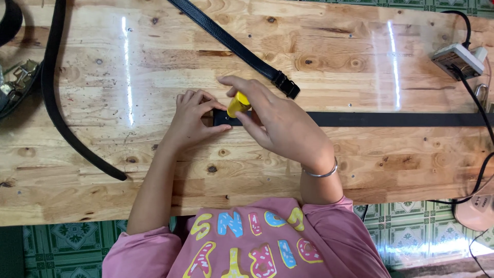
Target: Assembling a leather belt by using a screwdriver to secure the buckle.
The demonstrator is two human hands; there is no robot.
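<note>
A person in a pink top bends over a wooden table (319, 170), both hands meeting at the left end of a flat black strap (391, 119) that lies straight across the boards and runs out of frame at the right edge. The right hand (275, 121) is closed around a small yellow tool (238, 104), its tip set down on the strap's end; most of the tool is buried in the grip, so its kind cannot be made out. The left hand (193, 116) rests with fingers curled and pressed on the strap's tip, holding it flat; the tip itself is largely covered by both hands. A silver bangle (321, 172) circles the right wrist.

Above the hands, a second black belt (226, 38) slants across the table, its buckle (286, 85) lying just beside the right hand's knuckles and its upper end cut off by the frame. A third belt (56, 103) curves down the left side. At the far left, a heap of metal parts (15, 82) is only partly in view. At the right, a white power strip (458, 59) and black cables (481, 108) sit near the edge, half out of the picture.
</note>
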